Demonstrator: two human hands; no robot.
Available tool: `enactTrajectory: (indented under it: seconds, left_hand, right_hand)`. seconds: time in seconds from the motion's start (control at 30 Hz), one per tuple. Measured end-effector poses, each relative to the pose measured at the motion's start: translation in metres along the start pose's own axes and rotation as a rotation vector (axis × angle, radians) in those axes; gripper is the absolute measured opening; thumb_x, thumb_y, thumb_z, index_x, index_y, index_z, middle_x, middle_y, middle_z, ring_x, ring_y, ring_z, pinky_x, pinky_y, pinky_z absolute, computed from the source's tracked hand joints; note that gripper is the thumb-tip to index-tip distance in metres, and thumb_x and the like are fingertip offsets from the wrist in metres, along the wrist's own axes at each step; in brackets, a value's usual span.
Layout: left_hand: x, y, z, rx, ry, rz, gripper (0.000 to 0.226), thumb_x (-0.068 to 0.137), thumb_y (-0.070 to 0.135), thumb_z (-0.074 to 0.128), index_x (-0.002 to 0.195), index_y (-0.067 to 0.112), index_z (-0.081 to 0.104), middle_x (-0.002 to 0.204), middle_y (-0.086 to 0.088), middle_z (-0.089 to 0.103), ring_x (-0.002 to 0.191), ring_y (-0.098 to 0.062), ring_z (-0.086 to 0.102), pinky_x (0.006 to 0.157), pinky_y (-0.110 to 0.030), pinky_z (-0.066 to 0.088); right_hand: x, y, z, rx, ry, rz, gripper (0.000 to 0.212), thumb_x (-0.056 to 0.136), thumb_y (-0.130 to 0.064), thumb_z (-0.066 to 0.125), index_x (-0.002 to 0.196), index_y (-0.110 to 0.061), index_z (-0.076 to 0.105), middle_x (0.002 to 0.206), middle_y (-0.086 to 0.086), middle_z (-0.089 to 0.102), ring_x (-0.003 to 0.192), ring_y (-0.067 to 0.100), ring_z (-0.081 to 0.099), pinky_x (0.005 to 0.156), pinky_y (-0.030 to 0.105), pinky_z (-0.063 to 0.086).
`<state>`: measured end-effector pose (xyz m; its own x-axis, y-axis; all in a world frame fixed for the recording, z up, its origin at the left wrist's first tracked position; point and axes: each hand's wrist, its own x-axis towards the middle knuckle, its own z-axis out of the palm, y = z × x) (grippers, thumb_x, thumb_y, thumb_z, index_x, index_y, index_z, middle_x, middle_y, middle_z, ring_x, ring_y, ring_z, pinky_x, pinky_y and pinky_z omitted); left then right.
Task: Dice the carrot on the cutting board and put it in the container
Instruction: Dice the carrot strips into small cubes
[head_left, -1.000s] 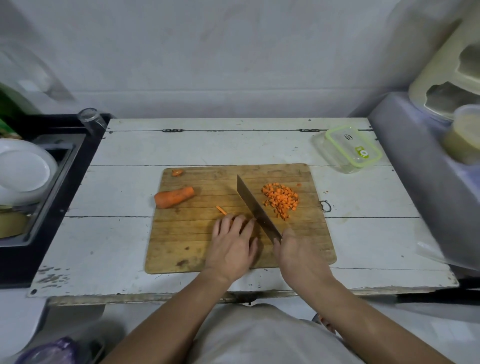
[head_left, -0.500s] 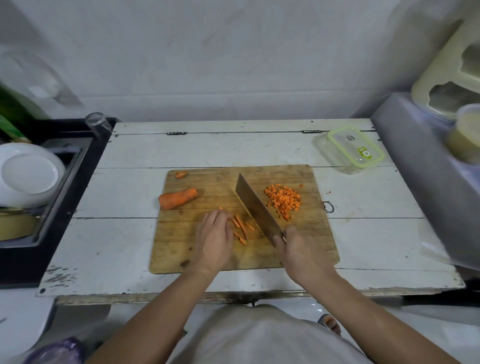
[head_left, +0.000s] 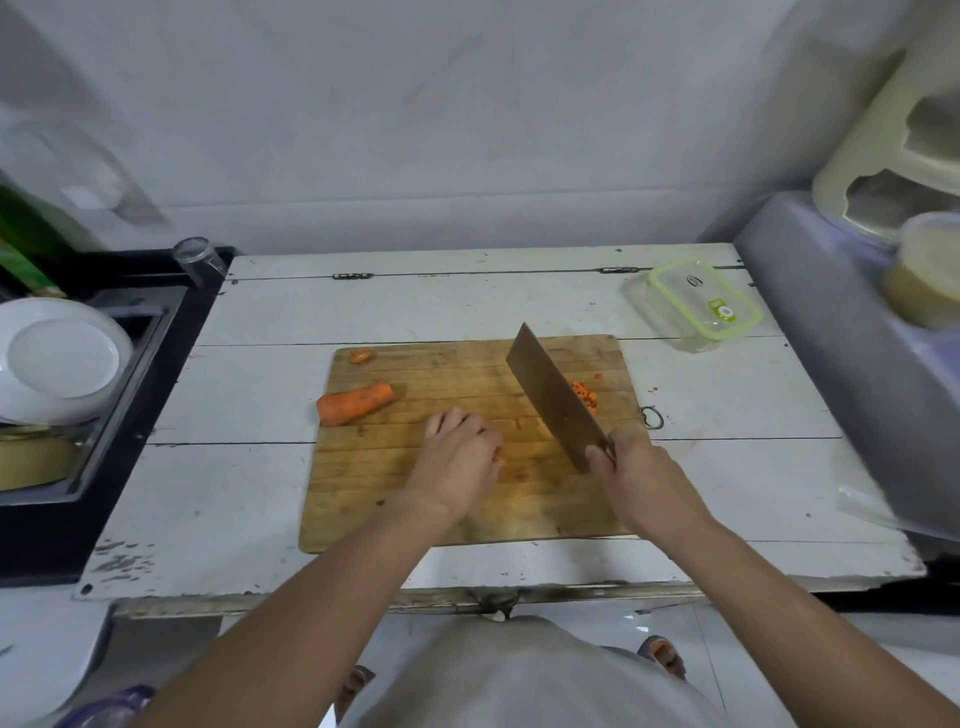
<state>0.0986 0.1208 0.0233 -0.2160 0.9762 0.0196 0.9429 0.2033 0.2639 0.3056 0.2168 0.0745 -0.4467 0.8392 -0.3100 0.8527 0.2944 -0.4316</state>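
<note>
Two hands work over the wooden cutting board (head_left: 467, 514), as I see from the head view. My right hand (head_left: 641, 475) is clenched round the handle of the cleaver (head_left: 553, 397), whose blade is lifted and tilted, its tip pointing away toward the wall. My left hand (head_left: 460, 457) rests on the board with fingers curled over small carrot pieces (head_left: 498, 457), which peek out at its right edge; whether it pinches them I cannot tell. An uncut carrot stub (head_left: 356, 404) lies near the board's left edge, a small offcut (head_left: 360, 356) beyond it at the far left corner. Diced carrot (head_left: 586, 397) lies partly hidden behind the blade. On the white table (head_left: 234, 467), a clear container (head_left: 696, 306) with green-rimmed lid stands well apart, at the far right.
</note>
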Motion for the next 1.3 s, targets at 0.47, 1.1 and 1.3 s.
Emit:
enactTrajectory:
  seconds: [0.47, 1.1, 1.3]
  left_hand:
    - [-0.034, 0.024, 0.033, -0.032, 0.300, -0.092, 0.022, 0.101, 0.032, 0.053, 0.105, 0.024, 0.073, 0.106, 0.008, 0.062, 0.109, -0.017, 0.053, 0.108, -0.040, 0.034]
    - [-0.044, 0.018, 0.034, 0.069, 0.021, -0.063, 0.061, 0.099, 0.055, 0.032, 0.150, 0.023, 0.043, 0.144, 0.001, 0.047, 0.138, -0.023, 0.034, 0.118, -0.046, 0.027]
    - [-0.043, 0.022, 0.035, 0.076, 0.014, -0.069, 0.063, 0.097, 0.058, 0.034, 0.152, 0.026, 0.039, 0.144, 0.000, 0.046, 0.136, -0.026, 0.035, 0.115, -0.047, 0.027]
  right_hand:
    - [-0.030, 0.006, 0.008, -0.059, 0.022, -0.042, 0.024, 0.105, -0.047, 0.038, 0.099, -0.026, 0.048, 0.075, -0.003, 0.058, 0.064, 0.019, 0.057, 0.055, 0.037, 0.047]
    - [-0.018, -0.020, 0.026, -0.165, 0.019, -0.053, 0.023, 0.106, -0.040, 0.039, 0.102, -0.019, 0.049, 0.086, 0.007, 0.069, 0.076, 0.030, 0.066, 0.058, 0.036, 0.042]
    - [-0.015, -0.017, 0.018, -0.138, -0.006, -0.045, 0.026, 0.105, -0.042, 0.040, 0.101, -0.019, 0.051, 0.085, 0.005, 0.066, 0.071, 0.026, 0.056, 0.057, 0.035, 0.041]
